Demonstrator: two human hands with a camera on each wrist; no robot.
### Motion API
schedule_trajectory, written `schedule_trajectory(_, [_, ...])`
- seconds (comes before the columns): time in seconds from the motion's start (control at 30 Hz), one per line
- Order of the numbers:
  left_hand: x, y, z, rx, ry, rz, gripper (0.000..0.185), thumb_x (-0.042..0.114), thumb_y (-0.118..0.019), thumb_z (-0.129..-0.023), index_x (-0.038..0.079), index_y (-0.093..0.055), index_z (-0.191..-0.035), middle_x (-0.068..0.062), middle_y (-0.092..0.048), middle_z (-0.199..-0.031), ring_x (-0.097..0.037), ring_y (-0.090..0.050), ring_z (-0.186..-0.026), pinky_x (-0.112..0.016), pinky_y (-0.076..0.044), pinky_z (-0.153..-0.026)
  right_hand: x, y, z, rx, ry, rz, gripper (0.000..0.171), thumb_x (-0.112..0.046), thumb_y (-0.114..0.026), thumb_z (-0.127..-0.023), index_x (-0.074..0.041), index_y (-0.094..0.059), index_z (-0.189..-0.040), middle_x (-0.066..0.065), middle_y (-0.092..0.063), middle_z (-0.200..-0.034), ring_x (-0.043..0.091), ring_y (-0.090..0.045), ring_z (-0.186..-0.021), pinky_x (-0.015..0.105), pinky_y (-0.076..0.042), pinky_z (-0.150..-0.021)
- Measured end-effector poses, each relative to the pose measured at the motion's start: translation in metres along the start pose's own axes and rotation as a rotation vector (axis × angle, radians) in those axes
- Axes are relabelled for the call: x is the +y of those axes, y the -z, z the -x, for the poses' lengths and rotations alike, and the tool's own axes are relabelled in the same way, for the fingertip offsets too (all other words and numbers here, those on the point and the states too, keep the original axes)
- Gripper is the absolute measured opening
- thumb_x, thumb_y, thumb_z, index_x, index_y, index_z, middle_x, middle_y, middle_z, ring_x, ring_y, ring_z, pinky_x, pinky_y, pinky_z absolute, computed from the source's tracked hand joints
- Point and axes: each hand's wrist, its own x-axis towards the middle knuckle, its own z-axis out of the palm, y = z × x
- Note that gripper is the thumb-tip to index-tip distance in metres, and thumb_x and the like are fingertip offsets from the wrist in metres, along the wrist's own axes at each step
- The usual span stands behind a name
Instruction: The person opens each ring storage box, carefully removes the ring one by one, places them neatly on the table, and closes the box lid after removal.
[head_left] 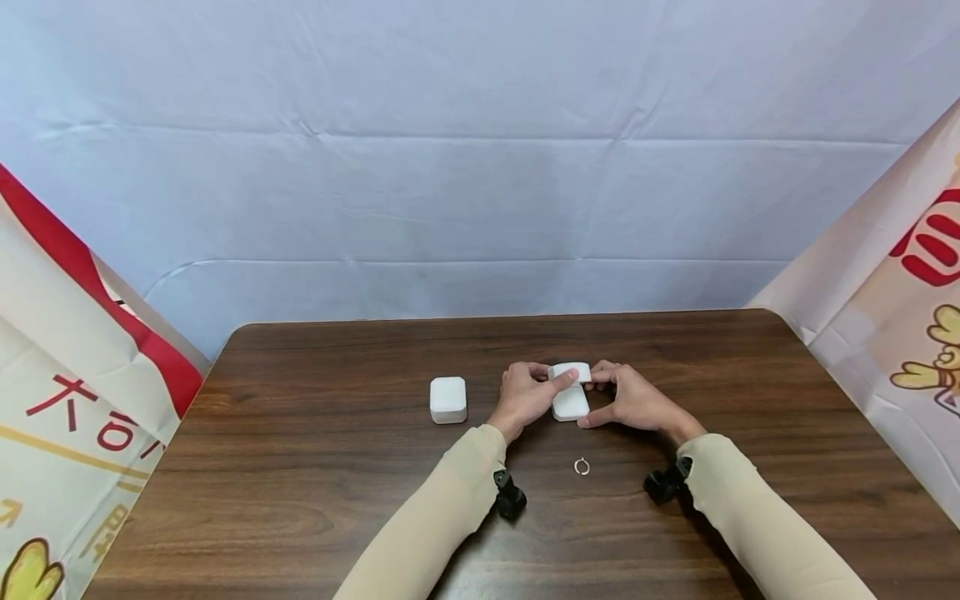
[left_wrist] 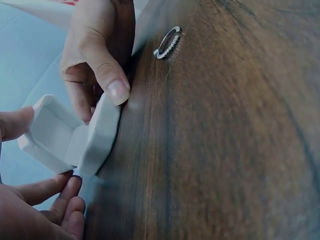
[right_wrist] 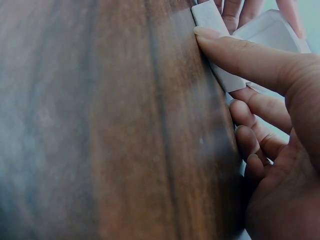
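Box in hand: small white hinged box (head_left: 571, 403) sits on the worktop (head_left: 300, 467) near its middle, lid (head_left: 572, 372) raised and tipped back, cavity showing pale and bare in the left wrist view.
Left hand: left hand (head_left: 525, 393) pinches the lid between thumb and fingers, so the lid stands open rather than dropping shut.
Right hand: right hand (head_left: 633, 398) grips the base, thumb (right_wrist: 240, 55) pressed along its near edge and fingers curled at the far side; this pins the base flat against the pull on the lid.
Ring: thin silvery ring (head_left: 581, 467) lies flat on the wood just behind the box toward the person, between the two wrists, touching neither hand.
Second box: closed white box (head_left: 448, 399) stands apart to the left of the left hand.
Surroundings: pale cloth backdrop (head_left: 480, 167) behind the worktop, printed banners (head_left: 67, 367) at both sides.
In the way: nothing lies between ring and box; both forearms flank the ring closely.
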Motion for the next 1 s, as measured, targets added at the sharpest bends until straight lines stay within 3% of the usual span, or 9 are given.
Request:
schedule_trajectory(0.2, [-0.0002,0.0013,-0.0006,-0.039,-0.010,0.013,0.050,0.043,-0.079,-0.089,0.002,-0.072,-0.117,-0.007,-0.064,-0.116,-0.022,-0.056,-0.107,-0.037,-0.049,-0.089,0.0006,-0.0002,0.0001,-0.008,0.002,0.005,0.037,-0.026,-0.095,-0.071,-0.015,-0.072,-0.099,0.004,-0.059,-0.102,0.024,-0.051,-0.096,0.036,-0.039,-0.086])
schedule_trajectory(0.4, [0.0007,0.0042,0.0007,-0.085,-0.037,0.001,0.050,0.035,-0.081,-0.089,0.000,-0.070,-0.123,-0.010,-0.064,-0.120,-0.023,-0.059,-0.108,-0.035,-0.051,-0.087,0.0011,0.0002,0.0019,-0.014,-0.003,0.012,0.044,-0.028,-0.094,-0.072,-0.014,-0.076,-0.110,0.002,-0.061,-0.104,0.023,-0.053,-0.099,0.038,-0.040,-0.090])
schedule_trajectory(0.7, [0.0010,0.0069,0.0003,-0.121,-0.071,-0.033,0.055,0.031,-0.082,-0.088,-0.004,-0.066,-0.128,-0.015,-0.060,-0.132,-0.026,-0.056,-0.119,-0.036,-0.050,-0.093,0.0008,0.0001,0.0015,-0.020,-0.026,0.006,0.047,-0.029,-0.094,-0.073,-0.014,-0.076,-0.114,0.002,-0.062,-0.108,0.022,-0.054,-0.103,0.044,-0.039,-0.095])
schedule_trajectory(1.0, [0.0006,0.0087,0.0015,-0.125,-0.099,-0.122,0.058,0.030,-0.085,-0.085,-0.002,-0.066,-0.130,-0.014,-0.061,-0.131,-0.028,-0.049,-0.123,-0.039,-0.046,-0.099,-0.0005,0.0005,0.0012,-0.006,-0.007,0.010,0.048,-0.027,-0.095,-0.071,-0.013,-0.076,-0.113,0.000,-0.063,-0.109,0.022,-0.055,-0.105,0.046,-0.039,-0.097])
